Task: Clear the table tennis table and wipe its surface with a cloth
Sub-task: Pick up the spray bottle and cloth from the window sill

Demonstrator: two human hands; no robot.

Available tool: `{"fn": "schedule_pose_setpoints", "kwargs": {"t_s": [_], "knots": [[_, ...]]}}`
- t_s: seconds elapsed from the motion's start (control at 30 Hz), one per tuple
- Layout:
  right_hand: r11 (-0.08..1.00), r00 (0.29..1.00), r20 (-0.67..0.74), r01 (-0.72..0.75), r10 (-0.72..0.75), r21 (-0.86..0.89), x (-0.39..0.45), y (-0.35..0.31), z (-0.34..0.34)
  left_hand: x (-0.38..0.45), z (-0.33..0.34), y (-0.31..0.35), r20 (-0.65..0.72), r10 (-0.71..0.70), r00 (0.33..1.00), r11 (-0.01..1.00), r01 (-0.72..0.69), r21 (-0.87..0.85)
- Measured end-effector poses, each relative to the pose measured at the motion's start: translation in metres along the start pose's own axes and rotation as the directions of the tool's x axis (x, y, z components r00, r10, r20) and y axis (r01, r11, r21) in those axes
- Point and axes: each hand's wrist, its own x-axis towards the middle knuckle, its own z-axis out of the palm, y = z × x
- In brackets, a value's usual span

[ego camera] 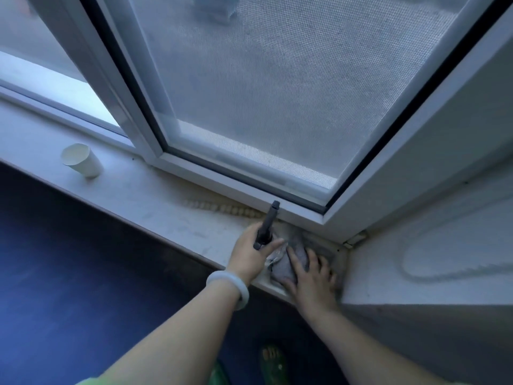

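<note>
While the head cam looks down at the window sill (155,201), the left hand (251,252) grips a dark pen-like tool (267,225) w/ tip up, just beside the cloth (290,259) in the sill's corner. Right hand (311,276) lies flat, fingers spread, pressing the cloth. Paper cup (80,160) stands well apart from the cloth, further along the sill.

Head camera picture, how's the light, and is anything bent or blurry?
Head view: dim, bluish daylight through the window screen; wide-angle lens bows the window frame; the paper cup and beads look soft; both hands on the sill read clearly.
</note>
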Motion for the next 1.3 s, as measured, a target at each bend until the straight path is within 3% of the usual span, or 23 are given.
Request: {"fn": "schedule_pose_setpoints", "kwargs": {"t_s": [0.27, 0.47, 0.6, 0.7, 0.87, 1.1, 1.2, 1.3], "knots": [[0.996, 0.99, -0.109, 0.093, -0.092, 0.002, -0.015, 0.002, 0.001, -0.065, -0.047, -0.015, -0.209, -0.227, 0.951, 0.955, 0.176, -0.239], [0.965, 0.974, -0.016, 0.226, -0.226, 0.132, -0.023, -0.006, -0.012, -0.123, -0.082, -0.014, -0.395, -0.312, 0.864, 0.948, 0.257, -0.185], [0.893, 0.932, 0.111, 0.29, -0.345, 0.343, -0.028, -0.028, -0.026, -0.163, -0.093, -0.008, -0.52, -0.361, 0.774, 0.932, 0.278, -0.234], [0.796, 0.869, 0.121, 0.373, -0.48, 0.476, -0.04, -0.059, -0.039, -0.197, -0.097, -0.002, -0.609, -0.377, 0.697, 0.926, 0.274, -0.26], [0.644, 0.716, 0.118, 0.528, -0.688, 0.553, -0.078, -0.121, -0.056, -0.27, -0.102, 0.001, -0.734, -0.41, 0.542, 0.912, 0.229, -0.34], [0.477, 0.466, 0.181, 0.664, -0.866, 0.575, -0.172, -0.189, -0.051, -0.403, -0.105, -0.001, -0.867, -0.45, 0.212, 0.887, 0.214, -0.408], [0.48, 0.41, 0.261, 0.641, -0.874, 0.599, -0.228, -0.204, -0.036, -0.475, -0.093, -0.004, -0.888, -0.445, 0.116, 0.889, 0.179, -0.422], [0.447, 0.278, 0.354, 0.635, -0.893, 0.63, -0.303, -0.206, -0.019, -0.556, -0.067, -0.006, -0.892, -0.452, -0.018, 0.884, 0.123, -0.451]]}}
